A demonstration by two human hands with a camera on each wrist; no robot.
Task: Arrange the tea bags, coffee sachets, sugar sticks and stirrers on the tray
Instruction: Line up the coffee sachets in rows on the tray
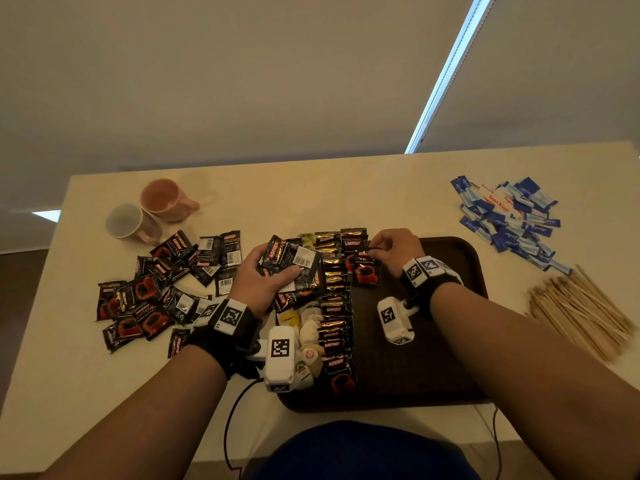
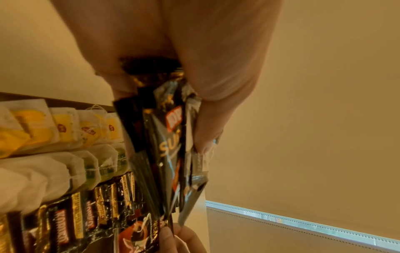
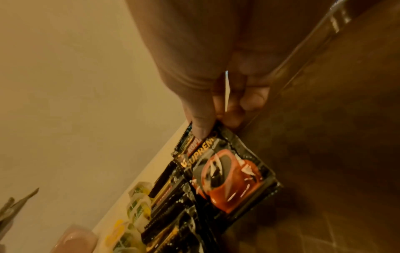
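A dark brown tray lies in front of me. Along its left side run rows of tea bags and overlapping black coffee sachets. My left hand grips a fanned bundle of coffee sachets over the tray's left edge; that bundle hangs from the fingers in the left wrist view. My right hand pinches the top edge of one sachet with a red cup print, laid on the tray beside the sachet row. In the right wrist view, thumb and fingers hold that sachet by its top.
Loose coffee sachets are scattered on the table left of the tray. Two mugs lie at the far left. Blue sugar sticks are piled at the far right, with wooden stirrers below them. A black cable hangs at the near edge.
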